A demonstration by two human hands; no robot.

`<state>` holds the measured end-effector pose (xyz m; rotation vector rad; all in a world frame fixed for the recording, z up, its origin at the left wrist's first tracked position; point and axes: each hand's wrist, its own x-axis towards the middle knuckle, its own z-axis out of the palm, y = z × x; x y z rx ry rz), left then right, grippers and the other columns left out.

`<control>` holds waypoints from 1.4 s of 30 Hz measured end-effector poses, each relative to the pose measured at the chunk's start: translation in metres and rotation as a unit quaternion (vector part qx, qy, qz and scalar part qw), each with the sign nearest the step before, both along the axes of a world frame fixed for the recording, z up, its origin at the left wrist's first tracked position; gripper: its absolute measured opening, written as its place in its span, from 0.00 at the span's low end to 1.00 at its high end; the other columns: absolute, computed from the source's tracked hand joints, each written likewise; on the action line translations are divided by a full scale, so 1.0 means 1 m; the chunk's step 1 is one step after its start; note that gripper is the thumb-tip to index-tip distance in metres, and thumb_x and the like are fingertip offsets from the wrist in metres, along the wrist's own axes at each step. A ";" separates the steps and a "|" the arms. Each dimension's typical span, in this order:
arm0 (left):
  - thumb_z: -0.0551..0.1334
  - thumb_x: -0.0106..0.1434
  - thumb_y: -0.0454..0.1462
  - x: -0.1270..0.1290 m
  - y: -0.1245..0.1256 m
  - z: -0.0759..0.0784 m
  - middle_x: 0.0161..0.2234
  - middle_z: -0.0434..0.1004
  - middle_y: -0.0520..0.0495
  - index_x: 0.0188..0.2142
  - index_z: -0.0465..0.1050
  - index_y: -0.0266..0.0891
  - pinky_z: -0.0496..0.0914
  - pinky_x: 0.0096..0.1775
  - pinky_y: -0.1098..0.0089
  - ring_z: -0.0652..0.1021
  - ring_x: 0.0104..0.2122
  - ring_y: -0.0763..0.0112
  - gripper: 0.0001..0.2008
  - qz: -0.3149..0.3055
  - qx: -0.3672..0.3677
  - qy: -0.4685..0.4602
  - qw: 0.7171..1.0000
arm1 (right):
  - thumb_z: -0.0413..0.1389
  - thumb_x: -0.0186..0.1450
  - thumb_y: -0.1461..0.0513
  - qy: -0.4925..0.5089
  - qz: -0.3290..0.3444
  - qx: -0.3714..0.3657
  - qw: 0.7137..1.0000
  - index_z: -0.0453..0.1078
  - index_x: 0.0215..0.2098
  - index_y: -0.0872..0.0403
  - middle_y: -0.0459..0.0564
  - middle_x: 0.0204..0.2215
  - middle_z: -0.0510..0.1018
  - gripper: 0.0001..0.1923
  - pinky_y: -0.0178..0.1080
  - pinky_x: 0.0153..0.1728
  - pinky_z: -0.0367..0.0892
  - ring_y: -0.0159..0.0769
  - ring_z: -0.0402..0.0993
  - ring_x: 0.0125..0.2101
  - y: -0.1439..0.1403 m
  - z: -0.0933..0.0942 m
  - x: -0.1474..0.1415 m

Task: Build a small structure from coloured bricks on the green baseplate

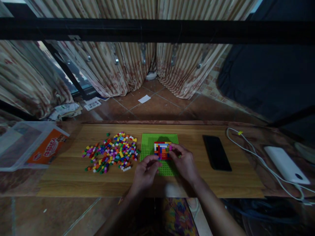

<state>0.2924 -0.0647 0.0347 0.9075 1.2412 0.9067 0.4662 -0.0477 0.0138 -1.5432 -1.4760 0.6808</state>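
Note:
A green studded baseplate (147,141) lies on the wooden board, bearing a low, colourful build of toy bricks (163,151) in red, white, blue, orange and yellow. My right hand (184,162) is at the right side of the build, thumb and finger pinched on a small magenta brick (170,148). At the build's lower left corner, my left hand (147,171) has its thumb and fingers drawn together. A bluish spot shows by those fingertips; whether it is a held brick or part of the build is unclear.
Left of the baseplate spreads a pile of loose bricks (113,152). A clear plastic box (22,147) with an orange label stands at the far left. On the right lie a black phone (216,152), a white power bank (286,164) and a white cable (261,157).

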 end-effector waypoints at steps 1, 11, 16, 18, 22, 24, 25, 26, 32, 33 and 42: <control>0.67 0.49 0.45 -0.002 0.002 -0.001 0.29 0.79 0.48 0.36 0.74 0.40 0.71 0.30 0.72 0.78 0.32 0.68 0.16 0.000 0.003 0.002 1.000 | 0.54 0.63 0.59 -0.006 0.001 -0.003 1.000 0.74 0.44 0.52 0.51 0.36 0.79 0.13 0.39 0.38 0.71 0.37 0.76 0.35 0.001 -0.001 -0.001; 0.65 0.51 0.43 -0.007 0.010 -0.009 0.28 0.77 0.49 0.34 0.74 0.41 0.70 0.29 0.73 0.77 0.30 0.70 0.12 0.004 0.021 0.019 1.000 | 0.53 0.61 0.62 -0.112 0.003 -0.021 0.993 0.75 0.43 0.53 0.51 0.34 0.79 0.13 0.41 0.38 0.70 0.38 0.75 0.32 0.007 0.010 -0.006; 0.65 0.52 0.42 -0.009 0.010 -0.012 0.28 0.77 0.49 0.35 0.74 0.40 0.69 0.29 0.73 0.75 0.29 0.71 0.12 0.010 0.029 0.014 0.999 | 0.54 0.62 0.61 -0.114 0.012 -0.017 0.993 0.75 0.43 0.54 0.51 0.34 0.79 0.14 0.40 0.37 0.70 0.37 0.75 0.32 0.008 0.011 -0.007; 0.65 0.52 0.43 -0.010 0.011 -0.013 0.28 0.76 0.49 0.36 0.73 0.40 0.68 0.29 0.74 0.75 0.29 0.71 0.13 0.007 0.035 0.017 0.999 | 0.54 0.62 0.61 -0.105 0.011 -0.020 0.994 0.75 0.43 0.54 0.50 0.33 0.79 0.14 0.40 0.36 0.70 0.37 0.75 0.31 0.008 0.011 -0.007; 0.63 0.54 0.42 -0.011 0.010 -0.014 0.28 0.75 0.50 0.36 0.73 0.38 0.66 0.28 0.74 0.73 0.27 0.73 0.12 0.000 0.048 0.024 0.999 | 0.55 0.61 0.60 -0.071 0.005 -0.033 0.997 0.75 0.44 0.54 0.50 0.33 0.79 0.14 0.39 0.34 0.70 0.35 0.74 0.29 0.006 0.010 -0.006; 0.63 0.54 0.42 -0.011 0.010 -0.014 0.27 0.74 0.51 0.36 0.73 0.37 0.65 0.28 0.75 0.71 0.26 0.75 0.12 -0.005 0.051 0.025 0.998 | 0.56 0.61 0.59 -0.055 -0.001 -0.037 0.998 0.75 0.44 0.53 0.50 0.34 0.79 0.14 0.38 0.33 0.70 0.35 0.73 0.29 0.004 0.009 -0.005; 0.63 0.54 0.41 -0.011 0.010 -0.014 0.27 0.74 0.51 0.36 0.73 0.37 0.65 0.28 0.75 0.71 0.25 0.75 0.12 -0.007 0.053 0.026 0.998 | 0.56 0.61 0.59 -0.046 -0.003 -0.038 0.998 0.75 0.44 0.53 0.50 0.34 0.79 0.14 0.39 0.34 0.70 0.35 0.74 0.29 0.003 0.008 -0.005; 0.63 0.54 0.41 -0.011 0.010 -0.014 0.26 0.74 0.51 0.36 0.73 0.37 0.65 0.27 0.75 0.71 0.25 0.75 0.12 -0.008 0.055 0.026 0.998 | 0.56 0.61 0.58 -0.036 -0.005 -0.037 0.999 0.75 0.44 0.53 0.50 0.35 0.80 0.14 0.39 0.34 0.70 0.35 0.74 0.30 0.002 0.007 -0.004; 0.62 0.55 0.41 -0.012 0.009 -0.014 0.26 0.73 0.51 0.36 0.73 0.37 0.66 0.27 0.74 0.71 0.25 0.74 0.11 -0.006 0.064 0.034 0.997 | 0.55 0.63 0.53 0.021 -0.059 -0.014 0.998 0.75 0.42 0.53 0.52 0.39 0.80 0.15 0.42 0.40 0.70 0.38 0.76 0.35 0.000 -0.003 0.001; 0.62 0.55 0.41 -0.013 0.009 -0.014 0.27 0.74 0.51 0.36 0.73 0.37 0.66 0.28 0.74 0.72 0.26 0.74 0.11 -0.006 0.065 0.037 0.997 | 0.55 0.63 0.53 0.025 -0.077 -0.012 0.997 0.75 0.41 0.54 0.53 0.38 0.80 0.15 0.42 0.39 0.70 0.38 0.76 0.35 0.002 -0.005 0.001; 0.61 0.57 0.40 -0.018 0.006 -0.018 0.29 0.75 0.50 0.37 0.72 0.37 0.66 0.30 0.73 0.73 0.28 0.72 0.10 -0.011 0.080 0.057 0.995 | 0.60 0.57 0.49 0.115 -0.148 -0.081 0.979 0.74 0.45 0.56 0.55 0.39 0.80 0.24 0.44 0.40 0.70 0.40 0.75 0.35 0.012 -0.023 -0.011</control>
